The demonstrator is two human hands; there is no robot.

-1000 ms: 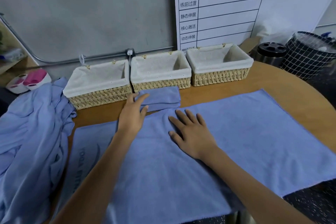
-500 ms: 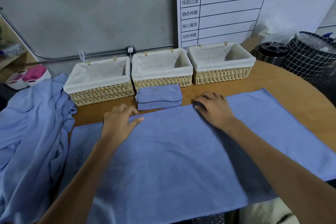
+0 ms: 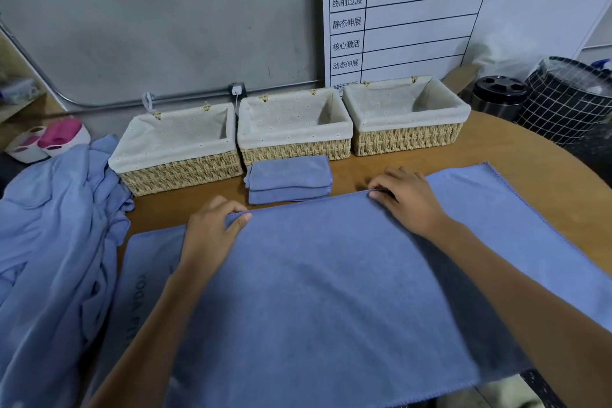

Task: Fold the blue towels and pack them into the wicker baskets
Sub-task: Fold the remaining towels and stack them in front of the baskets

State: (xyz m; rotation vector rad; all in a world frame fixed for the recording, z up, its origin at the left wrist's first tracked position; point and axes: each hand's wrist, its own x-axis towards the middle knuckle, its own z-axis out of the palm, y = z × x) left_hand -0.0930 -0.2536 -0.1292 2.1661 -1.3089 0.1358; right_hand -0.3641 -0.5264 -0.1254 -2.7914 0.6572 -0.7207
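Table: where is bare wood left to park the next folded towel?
Bare table shows right of the right basket, and a strip between the left basket and the spread towel. The folded towel fills the front of the middle basket.

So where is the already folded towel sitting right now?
In the head view, the folded towel lies on the table, just before the middle basket, beyond the spread towel.

We note a printed wall chart (image 3: 407, 10), a black grid-patterned bin (image 3: 568, 103), and a pink-and-white container (image 3: 49, 139).
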